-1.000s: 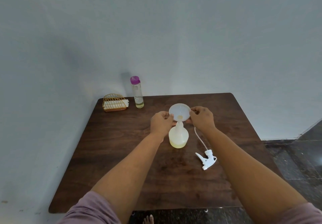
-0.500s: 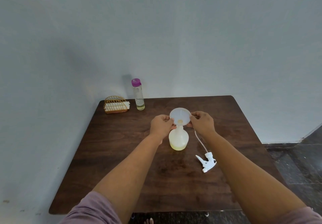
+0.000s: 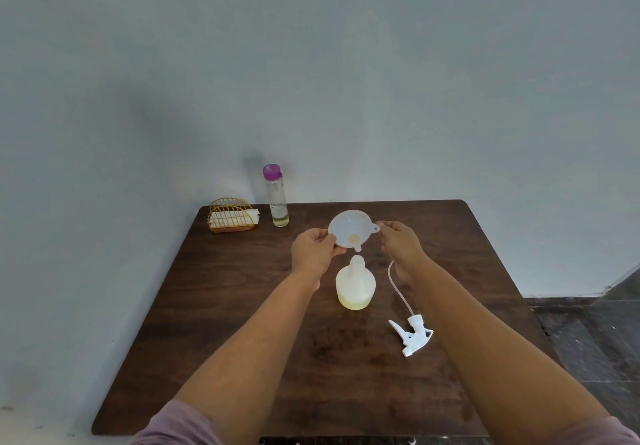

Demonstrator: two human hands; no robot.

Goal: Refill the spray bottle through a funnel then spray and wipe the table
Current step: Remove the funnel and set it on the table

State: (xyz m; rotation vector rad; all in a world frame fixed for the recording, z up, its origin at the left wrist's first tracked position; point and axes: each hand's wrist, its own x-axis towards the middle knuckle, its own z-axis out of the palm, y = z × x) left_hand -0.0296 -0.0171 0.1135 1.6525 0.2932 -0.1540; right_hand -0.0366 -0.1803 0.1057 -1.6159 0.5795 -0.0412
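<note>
Both hands (image 3: 313,254) (image 3: 401,242) pinch funnel (image 3: 349,228) rim, spout tilted down toward spray bottle (image 3: 355,285)

Both hands (image 3: 313,252) on funnel (image 3: 350,229) above bottle (image 3: 355,285)

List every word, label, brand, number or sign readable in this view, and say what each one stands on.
None can be read.
Clear bottle with the purple cap: faint marks on its side, too small and blurred to read.
Spray bottle: no label visible.
Funnel, trigger sprayer head and wire napkin holder: no print visible.
</note>
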